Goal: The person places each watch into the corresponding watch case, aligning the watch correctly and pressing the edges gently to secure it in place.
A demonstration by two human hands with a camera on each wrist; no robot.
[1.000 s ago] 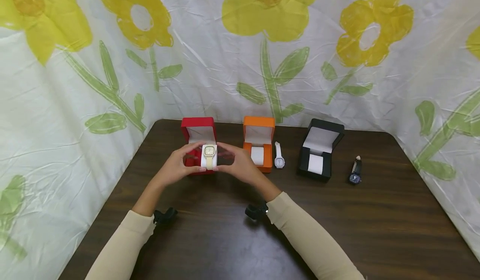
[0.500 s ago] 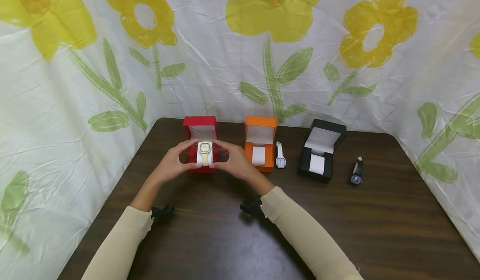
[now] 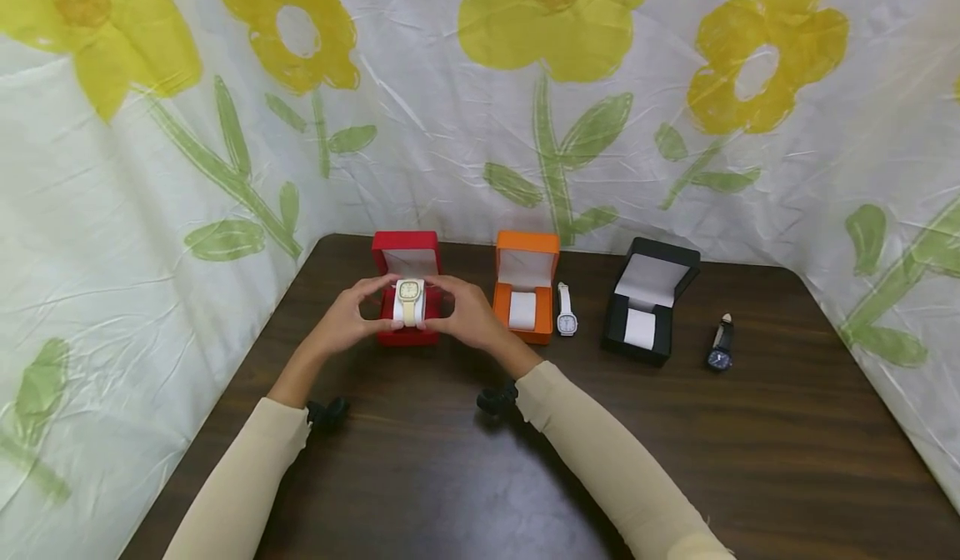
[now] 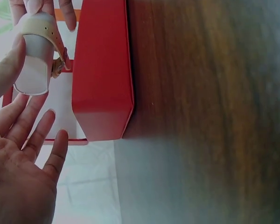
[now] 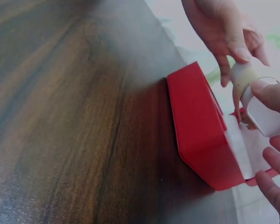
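A watch [image 3: 409, 291] with a cream strap is wrapped around a white cushion [image 4: 32, 77]. My left hand [image 3: 345, 318] pinches the cushion's left end between thumb and fingers. At its right end, my right hand [image 3: 471, 314] does the same. Both hands hold it just above the open red box [image 3: 408, 338], whose lid stands up behind. In the left wrist view, the buckled strap [image 4: 43, 29] hangs looped under the cushion, beside the red box wall [image 4: 105, 60]. The box's inside is mostly hidden by the hands and cushion.
To the right stand an open orange box [image 3: 543, 314] and an open black box [image 3: 615, 327], each with a white cushion. A white watch [image 3: 566, 314] lies beside the orange box, and a dark watch [image 3: 721, 347] right of the black one. A flowered cloth [image 3: 420, 127] hangs behind.
Both hands have carried the watch on its cushion a little leftward, from the red box's right side to over its middle. The head view has shifted slightly; the other boxes and watches stay put.
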